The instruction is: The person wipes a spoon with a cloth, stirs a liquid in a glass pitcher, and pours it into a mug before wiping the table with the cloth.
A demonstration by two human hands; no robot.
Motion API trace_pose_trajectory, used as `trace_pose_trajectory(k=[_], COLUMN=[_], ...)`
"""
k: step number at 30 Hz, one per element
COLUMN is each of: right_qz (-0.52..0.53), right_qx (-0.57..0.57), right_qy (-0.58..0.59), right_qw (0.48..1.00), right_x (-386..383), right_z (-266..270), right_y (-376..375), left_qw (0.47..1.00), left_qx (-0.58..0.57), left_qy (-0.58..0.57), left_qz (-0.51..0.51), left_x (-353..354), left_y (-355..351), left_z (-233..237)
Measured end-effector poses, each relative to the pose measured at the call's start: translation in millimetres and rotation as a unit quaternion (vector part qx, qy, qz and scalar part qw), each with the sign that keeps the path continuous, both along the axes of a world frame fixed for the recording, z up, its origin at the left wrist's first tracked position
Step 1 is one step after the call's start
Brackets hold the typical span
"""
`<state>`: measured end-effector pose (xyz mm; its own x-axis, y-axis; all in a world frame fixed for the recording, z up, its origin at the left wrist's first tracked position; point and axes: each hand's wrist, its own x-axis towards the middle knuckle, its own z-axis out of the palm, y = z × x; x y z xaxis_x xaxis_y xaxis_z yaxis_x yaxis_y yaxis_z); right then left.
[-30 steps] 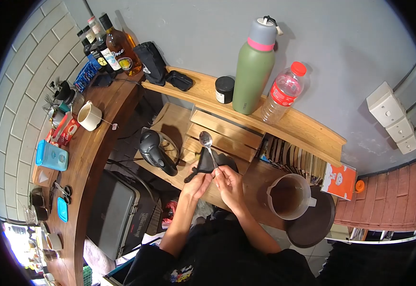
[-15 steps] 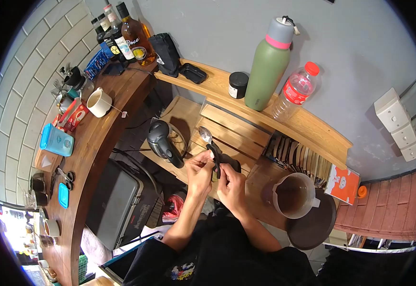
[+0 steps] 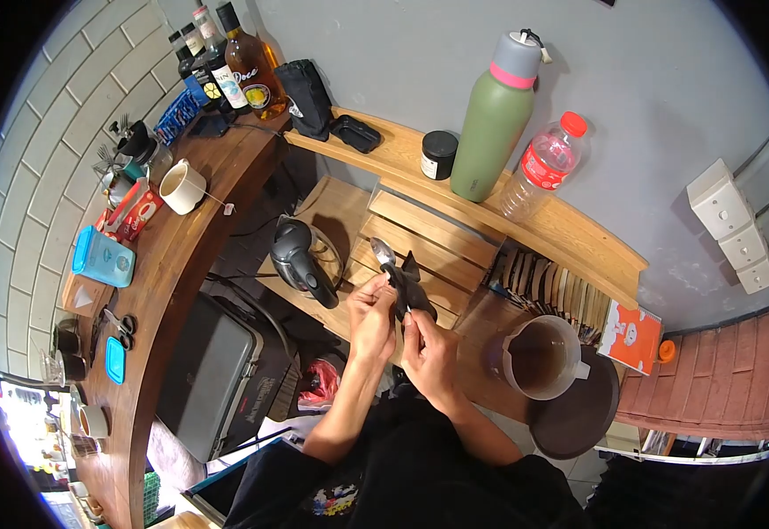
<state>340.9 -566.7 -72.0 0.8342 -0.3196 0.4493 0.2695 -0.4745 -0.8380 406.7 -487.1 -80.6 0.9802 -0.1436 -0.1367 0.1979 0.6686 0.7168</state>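
A metal spoon (image 3: 382,252) points up and away from me, its bowl showing just above my fingers. Against its lower part lies a dark, soft-looking black pouch (image 3: 414,295), spread to the right of the handle. My left hand (image 3: 372,326) is closed, pinching the pouch's left edge close to the spoon. Lower down, my right hand (image 3: 429,353) is closed too, with thumb and fingertips on the pouch's bottom edge. How far the spoon handle goes into the pouch is hidden by my fingers.
Below the hands is a slatted wooden surface (image 3: 437,231) with a black-handled kettle (image 3: 294,251) at left. A measuring jug (image 3: 543,357) of brown liquid stands at right. Behind, a shelf (image 3: 570,242) holds a green bottle (image 3: 495,123) and a plastic bottle (image 3: 548,159). A curved wooden counter (image 3: 199,234) runs left.
The black pouch has turned and now shows wider, fanning out to the right of the spoon. My right hand has shifted slightly down, and both hands keep their pinch.
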Motion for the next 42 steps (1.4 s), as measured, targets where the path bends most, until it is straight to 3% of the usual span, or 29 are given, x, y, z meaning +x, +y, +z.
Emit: trace_pose_trajectory(k=[3,4,9,10,14,18,21,24,26,28,30,32,34,35,39,42], right_qz=[-0.010,-0.004,0.051,0.054,0.074,0.052,0.052,0.064,0.098,0.123,0.133,0.142,0.165,0.166,0.171,0.163], right_qx=[-0.020,-0.010,0.048,0.045,0.077,0.018,-0.049,0.048,0.118,0.136,0.146,0.158,0.183,0.182,0.205,0.167], right_qy=[-0.020,-0.010,0.023,0.023,0.000,-0.001,-0.007,-0.008,-0.002,0.013,0.016,0.020,0.041,0.041,0.051,0.059], right_qw=[1.000,1.000,0.997,0.997,0.994,0.998,0.997,0.997,0.988,0.983,0.980,0.977,0.968,0.968,0.962,0.971], right_x=[-4.0,-4.7,-1.8,-3.6,-11.6,-24.9,-38.6,-43.2,-41.8,-40.7,-39.3,-38.9,-37.9,-37.1,-34.2,-32.1], right_z=[8.7,14.9,18.4,24.3,29.5,27.1,27.2,31.6,40.7,46.7,48.1,47.0,43.4,43.2,37.5,35.0], right_y=[-4.2,-8.0,-14.4,-12.1,-2.5,-0.4,0.2,3.7,2.4,-0.9,-1.2,0.3,2.1,3.3,5.9,2.5], left_qw=[0.996,0.995,0.994,0.993,0.998,0.997,0.991,0.984,0.996,0.990,0.996,0.995,0.992,0.997,0.989,0.996], left_qx=[0.073,0.078,0.081,0.065,-0.008,-0.027,-0.017,-0.115,-0.079,-0.106,-0.076,-0.085,-0.116,-0.051,-0.100,-0.044], left_qy=[-0.057,-0.065,-0.077,-0.079,-0.062,-0.066,-0.105,-0.138,-0.047,-0.093,0.036,0.039,0.002,0.056,0.111,-0.065], left_qz=[0.011,-0.026,0.021,0.051,0.019,-0.011,0.077,0.013,0.018,-0.003,0.021,0.023,-0.050,0.013,0.011,0.043], left_x=[-11.6,-19.9,-20.0,-15.4,-12.0,-20.0,-24.8,-33.5,-32.6,-33.7,-40.2,-44.0,-43.0,-49.3,-55.3,-47.0], left_y=[-0.5,1.5,0.5,-1.4,11.0,15.2,10.5,18.6,25.9,28.4,26.2,29.2,32.0,21.9,20.5,15.3], left_z=[1.0,4.2,11.7,14.3,24.3,16.0,26.4,33.8,20.8,19.4,26.1,14.6,22.7,29.4,27.2,37.8])
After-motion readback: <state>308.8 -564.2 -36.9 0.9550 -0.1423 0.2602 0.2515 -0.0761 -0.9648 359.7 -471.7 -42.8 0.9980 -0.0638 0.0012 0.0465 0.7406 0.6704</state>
